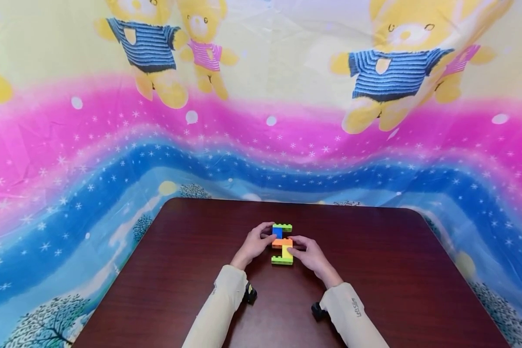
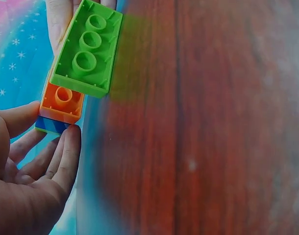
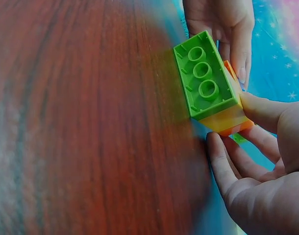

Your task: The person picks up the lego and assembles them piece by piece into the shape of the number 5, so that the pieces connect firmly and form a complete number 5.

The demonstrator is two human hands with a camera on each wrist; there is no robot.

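Note:
Both hands hold one stack of joined toy building bricks. In the head view it runs from an upper green brick (image 1: pixel 285 226) through a blue brick (image 1: pixel 277 233), an orange brick (image 1: pixel 282 242) and a yellow brick (image 1: pixel 286 252) to a lower green brick (image 1: pixel 282 260). My left hand (image 1: pixel 255 243) pinches the stack around the blue brick, thumb near the orange one. On the other side my right hand (image 1: pixel 311 257) pinches the yellow brick between thumb and fingers. Both wrist views show the hollow underside of the lower green brick (image 2: pixel 86 61), with round tubes inside.
A dark reddish-brown table (image 1: pixel 191 285) with rounded far corners lies beneath the hands. Behind it hangs a cloth backdrop (image 1: pixel 261 140) printed with bears, snowflakes and trees. Black wrist devices (image 1: pixel 250 293) sit at both cream sleeves (image 1: pixel 219 302).

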